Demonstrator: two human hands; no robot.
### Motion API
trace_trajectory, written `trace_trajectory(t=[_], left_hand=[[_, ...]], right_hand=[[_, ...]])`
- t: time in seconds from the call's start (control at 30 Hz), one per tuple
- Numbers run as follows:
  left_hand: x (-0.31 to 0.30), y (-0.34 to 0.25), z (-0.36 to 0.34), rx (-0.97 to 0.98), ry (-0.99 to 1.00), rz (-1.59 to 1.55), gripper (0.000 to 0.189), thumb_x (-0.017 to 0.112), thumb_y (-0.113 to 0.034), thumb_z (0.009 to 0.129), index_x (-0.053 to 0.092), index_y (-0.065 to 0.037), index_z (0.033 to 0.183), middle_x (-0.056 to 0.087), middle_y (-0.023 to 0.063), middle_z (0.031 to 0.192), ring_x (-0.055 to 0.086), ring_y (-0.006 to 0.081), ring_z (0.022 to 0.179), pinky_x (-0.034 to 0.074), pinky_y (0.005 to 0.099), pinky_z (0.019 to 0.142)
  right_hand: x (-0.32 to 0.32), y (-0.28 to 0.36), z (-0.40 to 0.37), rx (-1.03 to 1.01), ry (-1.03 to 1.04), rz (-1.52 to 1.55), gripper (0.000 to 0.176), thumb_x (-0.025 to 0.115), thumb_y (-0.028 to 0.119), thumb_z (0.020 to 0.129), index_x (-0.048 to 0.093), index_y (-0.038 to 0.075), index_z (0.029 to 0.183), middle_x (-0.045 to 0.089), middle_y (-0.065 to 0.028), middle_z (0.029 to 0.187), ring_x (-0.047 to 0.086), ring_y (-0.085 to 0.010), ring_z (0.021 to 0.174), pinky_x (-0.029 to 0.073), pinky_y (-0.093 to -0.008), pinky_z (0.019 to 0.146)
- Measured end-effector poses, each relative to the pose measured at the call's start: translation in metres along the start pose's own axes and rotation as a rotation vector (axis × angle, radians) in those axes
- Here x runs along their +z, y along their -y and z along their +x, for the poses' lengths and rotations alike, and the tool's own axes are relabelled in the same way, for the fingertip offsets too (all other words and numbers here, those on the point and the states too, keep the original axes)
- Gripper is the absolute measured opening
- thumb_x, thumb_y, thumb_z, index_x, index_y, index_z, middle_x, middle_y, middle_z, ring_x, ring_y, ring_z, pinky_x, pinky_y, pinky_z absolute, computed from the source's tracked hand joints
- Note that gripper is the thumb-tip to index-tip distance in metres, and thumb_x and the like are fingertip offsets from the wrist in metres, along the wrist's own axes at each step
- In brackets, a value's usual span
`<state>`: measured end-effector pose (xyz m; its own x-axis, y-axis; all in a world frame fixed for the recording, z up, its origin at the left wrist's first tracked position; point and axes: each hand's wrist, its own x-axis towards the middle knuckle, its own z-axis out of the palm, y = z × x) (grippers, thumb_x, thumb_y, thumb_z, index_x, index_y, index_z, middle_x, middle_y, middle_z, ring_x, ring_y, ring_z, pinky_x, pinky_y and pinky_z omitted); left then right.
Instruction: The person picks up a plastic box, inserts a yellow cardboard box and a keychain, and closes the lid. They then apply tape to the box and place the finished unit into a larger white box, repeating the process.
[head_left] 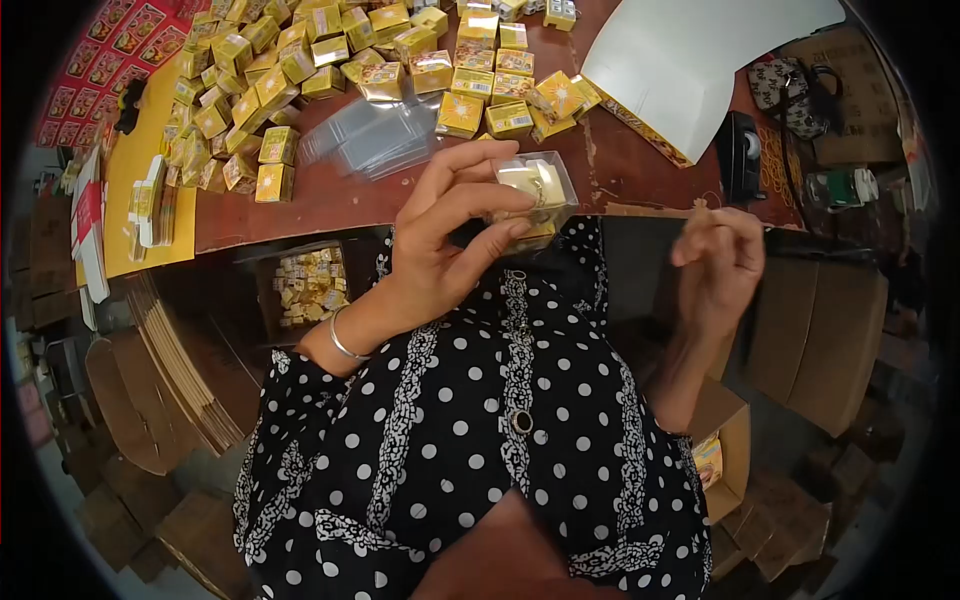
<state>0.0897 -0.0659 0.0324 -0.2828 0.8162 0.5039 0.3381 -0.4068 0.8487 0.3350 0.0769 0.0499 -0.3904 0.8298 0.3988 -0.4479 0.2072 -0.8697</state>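
My left hand [450, 220] grips a clear plastic box [545, 180] with its fingers and thumb, just over the table's near edge. Small pale-yellow and gold boxes show through its walls. To the right, my right hand [722, 250] is raised with its fingers curled together in a pinch. Something thin and tan shows at those fingertips, too small to make out. Beyond the left hand lie flat clear plastic sleeves [375, 135]. Several small yellow printed boxes [460, 114] sit right behind the held box.
A large heap of small yellow boxes [290, 65] covers the back left of the red table [330, 205]. At the right stand a white open carton [665, 60], a black tape dispenser [740, 155] and rubber bands [778, 170]. Below the table is a bin of yellow boxes [310, 285].
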Motion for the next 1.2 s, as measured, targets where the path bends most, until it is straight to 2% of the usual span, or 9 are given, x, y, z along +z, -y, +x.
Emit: trace_trajectory(t=[0.17, 0.3, 0.53, 0.6, 0.8, 0.9, 0.97, 1.1, 1.2], left_hand=[[0.007, 0.002, 0.003, 0.163, -0.042, 0.087, 0.026, 0.076, 0.005, 0.084, 0.072, 0.0, 0.109, 0.052, 0.021, 0.138, 0.065, 0.0314, 0.117, 0.056, 0.039, 0.097], [0.01, 0.007, 0.001, 0.222, -0.081, 0.155, 0.028, 0.079, 0.004, 0.081, 0.074, -0.001, 0.108, 0.053, 0.0224, 0.138, 0.066, 0.0336, 0.116, 0.057, 0.0399, 0.096], [0.013, 0.013, 0.002, 0.282, -0.124, 0.248, 0.032, 0.083, 0.002, 0.076, 0.076, -0.006, 0.107, 0.056, 0.023, 0.134, 0.067, 0.0347, 0.113, 0.059, 0.0392, 0.092], [0.012, 0.011, 0.002, 0.297, -0.055, 0.268, 0.032, 0.077, 0.007, 0.083, 0.071, -0.002, 0.113, 0.049, 0.0251, 0.139, 0.061, 0.0379, 0.124, 0.058, 0.0422, 0.098], [0.016, 0.011, 0.003, 0.229, -0.137, 0.184, 0.031, 0.081, 0.002, 0.08, 0.074, -0.003, 0.11, 0.055, 0.02, 0.134, 0.068, 0.0318, 0.112, 0.058, 0.0384, 0.093], [0.017, 0.009, 0.001, 0.091, -0.121, 0.028, 0.03, 0.078, 0.002, 0.083, 0.072, -0.002, 0.112, 0.056, 0.0198, 0.132, 0.067, 0.03, 0.111, 0.058, 0.0378, 0.093], [0.017, 0.008, 0.0, 0.036, -0.102, 0.002, 0.03, 0.078, 0.002, 0.084, 0.071, -0.002, 0.112, 0.056, 0.0196, 0.132, 0.066, 0.029, 0.11, 0.059, 0.0368, 0.092], [0.02, 0.01, -0.001, -0.021, -0.113, -0.088, 0.029, 0.078, 0.001, 0.085, 0.068, -0.002, 0.112, 0.056, 0.0184, 0.131, 0.064, 0.0253, 0.109, 0.059, 0.0329, 0.086], [0.017, 0.009, -0.001, -0.023, -0.105, -0.077, 0.03, 0.078, 0.0, 0.085, 0.067, -0.002, 0.114, 0.057, 0.0176, 0.131, 0.064, 0.024, 0.109, 0.058, 0.0305, 0.085]], right_hand=[[0.075, -0.019, -0.024, 0.243, 0.09, 0.037, 0.014, 0.061, -0.001, 0.099, 0.066, -0.005, 0.112, 0.067, -0.0083, 0.081, 0.063, -0.0102, 0.066, 0.053, -0.0236, 0.06], [0.089, -0.03, -0.023, 0.238, 0.056, 0.001, 0.016, 0.059, 0.004, 0.102, 0.063, -0.006, 0.114, 0.062, -0.0069, 0.074, 0.058, -0.0118, 0.064, 0.049, -0.0244, 0.06], [0.098, -0.034, -0.02, 0.24, 0.045, -0.08, 0.024, 0.062, 0.005, 0.101, 0.061, -0.006, 0.123, 0.067, -0.0078, 0.084, 0.062, -0.0106, 0.069, 0.052, -0.0237, 0.063], [0.1, -0.035, -0.019, 0.252, 0.034, -0.072, 0.026, 0.062, 0.005, 0.101, 0.059, -0.005, 0.126, 0.068, -0.008, 0.086, 0.062, -0.0103, 0.069, 0.053, -0.0233, 0.063], [0.103, -0.037, -0.017, 0.343, -0.011, -0.06, 0.034, 0.066, 0.007, 0.1, 0.054, -0.003, 0.129, 0.067, -0.0061, 0.084, 0.062, -0.0095, 0.072, 0.053, -0.0236, 0.066], [0.087, -0.052, -0.014, 0.089, -0.04, -0.415, 0.033, 0.075, 0.005, 0.092, 0.059, -0.001, 0.121, 0.067, -0.0081, 0.086, 0.065, -0.0134, 0.08, 0.052, -0.0253, 0.068], [0.078, -0.059, -0.007, -0.491, 0.084, -0.722, 0.036, 0.074, 0.0, 0.09, 0.061, -0.001, 0.123, 0.063, -0.013, 0.109, 0.064, -0.0175, 0.094, 0.052, -0.0266, 0.078], [0.073, -0.049, 0.009, -0.605, 0.271, -0.838, 0.032, 0.078, 0.001, 0.086, 0.068, 0.001, 0.116, 0.059, -0.0154, 0.124, 0.063, -0.0239, 0.109, 0.053, -0.0293, 0.086], [0.069, -0.054, 0.012, -0.406, 0.345, -0.677, 0.023, 0.074, -0.001, 0.087, 0.073, 0.003, 0.11, 0.059, -0.0174, 0.129, 0.06, -0.0264, 0.12, 0.052, -0.0333, 0.096]])
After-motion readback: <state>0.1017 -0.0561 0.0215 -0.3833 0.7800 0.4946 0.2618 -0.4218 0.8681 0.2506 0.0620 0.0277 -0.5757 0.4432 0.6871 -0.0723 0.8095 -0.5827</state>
